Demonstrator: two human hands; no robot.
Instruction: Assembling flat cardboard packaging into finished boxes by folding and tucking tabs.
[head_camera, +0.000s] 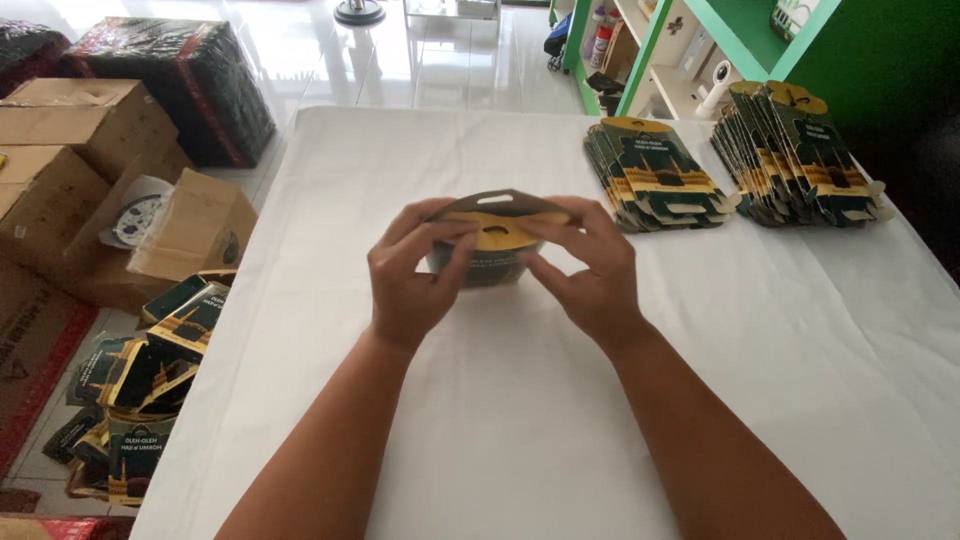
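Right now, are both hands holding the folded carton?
Yes, the left hand and the right hand both grip the green and yellow carton above the white table.

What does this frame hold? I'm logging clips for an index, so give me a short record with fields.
left hand: grips the left side of a dark green and yellow carton
right hand: grips the carton's right side
carton: held over the white table, handle slot on top
flat cartons: two fanned stacks at the table's far right
floor, left: brown boxes and a pile of loose cartons
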